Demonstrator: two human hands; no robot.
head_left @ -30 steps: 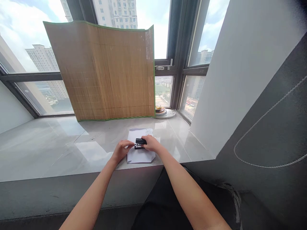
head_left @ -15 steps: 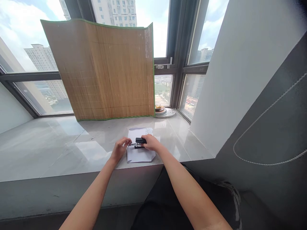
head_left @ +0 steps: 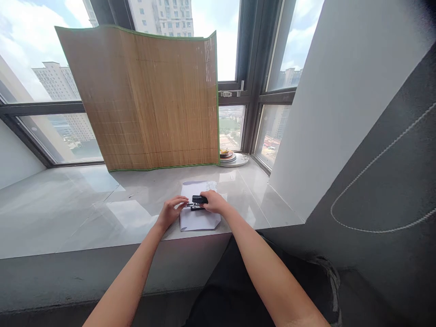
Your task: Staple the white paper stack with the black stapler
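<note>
A black stapler (head_left: 199, 199) is over the white paper sheets (head_left: 200, 222) on the sill, its jaws apart. My right hand (head_left: 214, 201) is closed around the stapler's right end. A thin metal slide (head_left: 190, 205) sticks out from its left side. The fingertips of my left hand (head_left: 172, 210) are pinched together at the outer end of that slide. Whether a small piece such as staples lies between those fingers is too small to tell.
The pale tiled window sill (head_left: 85, 218) ends in a front edge close to me. A bamboo mat (head_left: 153, 104) with green trim stands against the window. Stacked plates (head_left: 235, 160) sit beside it in the corner. A bead cord (head_left: 361, 179) hangs at the right wall.
My left hand has shifted slightly right, closer to the stapler, and less of the metal slide shows. My right hand keeps its hold on the stapler.
</note>
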